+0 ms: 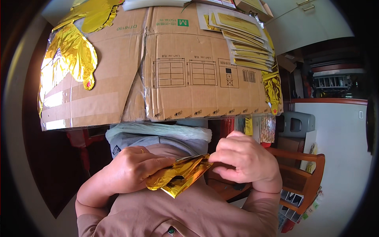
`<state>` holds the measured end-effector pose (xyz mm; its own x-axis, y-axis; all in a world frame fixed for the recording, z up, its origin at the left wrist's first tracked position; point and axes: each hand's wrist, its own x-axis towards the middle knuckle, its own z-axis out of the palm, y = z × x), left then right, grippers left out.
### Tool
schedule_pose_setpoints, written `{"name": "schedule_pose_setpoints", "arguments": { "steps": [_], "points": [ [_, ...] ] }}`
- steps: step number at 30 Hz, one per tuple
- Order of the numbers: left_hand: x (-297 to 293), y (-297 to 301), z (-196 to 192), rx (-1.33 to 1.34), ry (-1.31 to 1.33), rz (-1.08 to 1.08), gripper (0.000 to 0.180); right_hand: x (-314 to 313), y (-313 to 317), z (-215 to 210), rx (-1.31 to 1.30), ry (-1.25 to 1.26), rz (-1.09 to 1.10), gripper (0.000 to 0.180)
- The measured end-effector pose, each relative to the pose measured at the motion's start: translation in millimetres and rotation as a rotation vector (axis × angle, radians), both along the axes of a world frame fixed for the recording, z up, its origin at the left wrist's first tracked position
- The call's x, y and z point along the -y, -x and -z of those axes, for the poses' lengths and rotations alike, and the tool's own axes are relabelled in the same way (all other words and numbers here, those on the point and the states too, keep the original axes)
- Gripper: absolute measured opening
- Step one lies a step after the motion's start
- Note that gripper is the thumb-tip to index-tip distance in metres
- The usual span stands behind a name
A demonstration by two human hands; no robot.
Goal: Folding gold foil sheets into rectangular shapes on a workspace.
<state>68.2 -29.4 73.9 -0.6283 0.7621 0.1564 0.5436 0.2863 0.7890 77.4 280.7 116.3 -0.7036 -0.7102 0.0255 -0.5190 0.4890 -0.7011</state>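
A partly folded gold foil balloon (185, 173) is held close to my chest, with a dark gap showing between its layers. My left hand (138, 166) grips its left end, thumb on top and a ring on one finger. At the upper right corner of the foil, my right hand (242, 158) pinches the edge between thumb and curled fingers. Both hands are on my side of a large cardboard box (177, 94). Unfolded gold foil balloons (75, 51) drape over its far left corner.
On the box's right side, flat packets with gold foil (248, 43) overlap in a stack, and another gold foil piece (272, 89) hangs below them. A pale plastic bundle (166, 131) lies across my lap. A wooden chair (304, 177) stands to my right, near a grey stool (298, 122).
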Motion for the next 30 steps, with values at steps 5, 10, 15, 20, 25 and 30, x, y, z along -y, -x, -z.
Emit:
{"name": "schedule_pose_setpoints", "arguments": {
  "steps": [5, 10, 15, 20, 25, 30],
  "points": [
    [-0.3, -1.2, 4.1, -0.002, -0.012, -0.004, 0.025, 9.4, -19.8, 15.1, -0.163, -0.163, 0.019, 0.029],
    [-0.6, -4.9, 5.7, 0.007, -0.002, -0.002, 0.025, 12.8, -36.1, 38.4, -0.340, -0.099, 0.103, 0.021],
    [-4.1, -6.6, 9.1, -0.055, -0.061, -0.005, 0.032, 14.0, -43.2, 47.6, -0.275, 0.025, 0.088, 0.014],
    [-5.2, -8.2, 8.6, -0.045, -0.054, 0.008, 0.031, 11.9, -44.4, 44.5, -0.194, 0.043, 0.052, 0.018],
    [-3.0, -9.2, 3.8, -0.012, 0.015, 0.035, 0.030, 11.1, -43.3, 42.0, -0.181, -0.014, 0.043, 0.019],
    [-2.2, -9.2, 3.6, -0.006, 0.018, 0.033, 0.029, 14.1, -40.9, 35.2, -0.208, -0.103, 0.050, 0.015]
  ]
}}
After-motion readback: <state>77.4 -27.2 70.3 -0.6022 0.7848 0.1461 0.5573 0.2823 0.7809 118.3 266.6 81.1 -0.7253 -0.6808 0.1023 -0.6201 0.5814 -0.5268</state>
